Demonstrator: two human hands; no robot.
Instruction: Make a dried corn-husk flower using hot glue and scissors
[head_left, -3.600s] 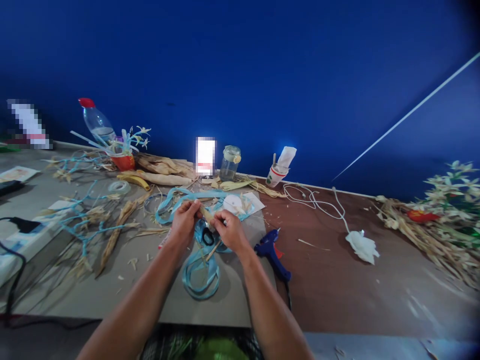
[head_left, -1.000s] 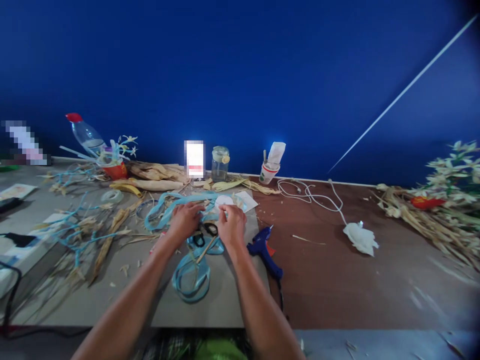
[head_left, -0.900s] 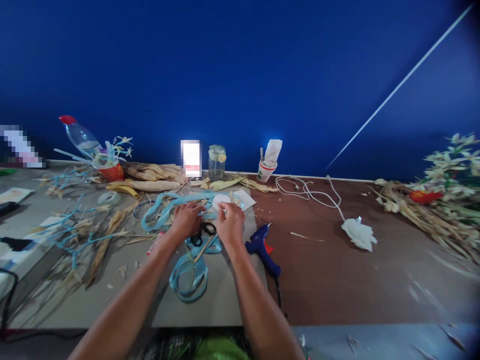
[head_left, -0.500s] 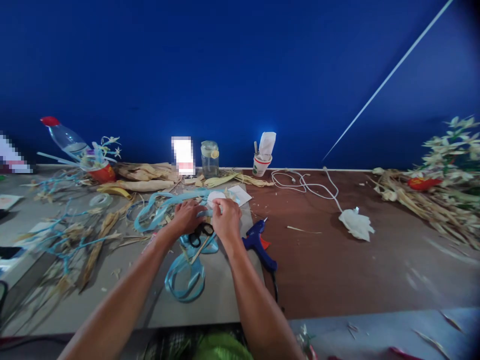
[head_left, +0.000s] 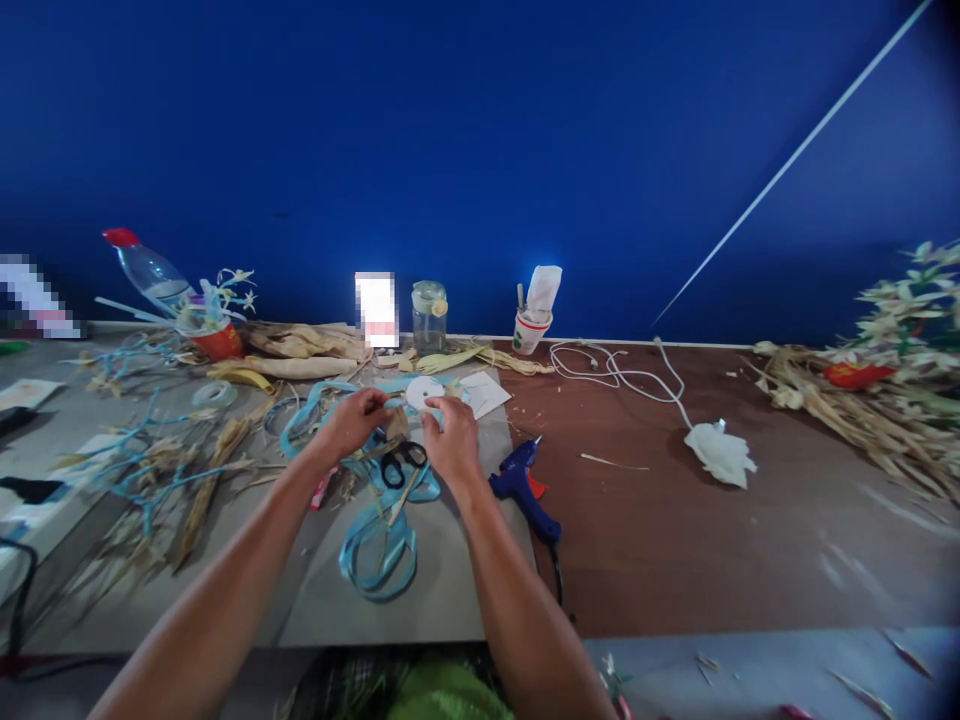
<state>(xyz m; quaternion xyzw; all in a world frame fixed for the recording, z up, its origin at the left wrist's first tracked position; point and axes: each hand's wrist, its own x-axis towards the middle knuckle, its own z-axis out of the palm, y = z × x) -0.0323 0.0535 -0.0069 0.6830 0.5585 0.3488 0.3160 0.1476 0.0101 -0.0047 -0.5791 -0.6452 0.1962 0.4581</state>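
A white disc (head_left: 420, 391) with a small dark hole sits between my hands. My right hand (head_left: 454, 437) pinches its near right edge with thumb and fingertips. To the left of the disc, my left hand (head_left: 354, 424) has its fingertips pinched together; what lies between them is too small to make out. Black-handled scissors (head_left: 393, 471) rest just below the hands, partly over light-blue ribbon (head_left: 360, 545). More blue ribbon (head_left: 297, 425) loops behind my left hand. A blue glue gun (head_left: 517, 482) lies right of my right forearm.
Dried husks (head_left: 300, 345), a clear jar (head_left: 430, 325) and a paper cup (head_left: 531, 333) line the blue wall. At left are blue-wrapped stems (head_left: 150, 480) and a tape roll (head_left: 214, 394). A white cable (head_left: 637, 385) and crumpled white bundle (head_left: 720, 455) lie at right.
My left hand has moved left, away from the disc and my right hand, uncovering more of the disc and scissors. The whole view has shifted slightly.
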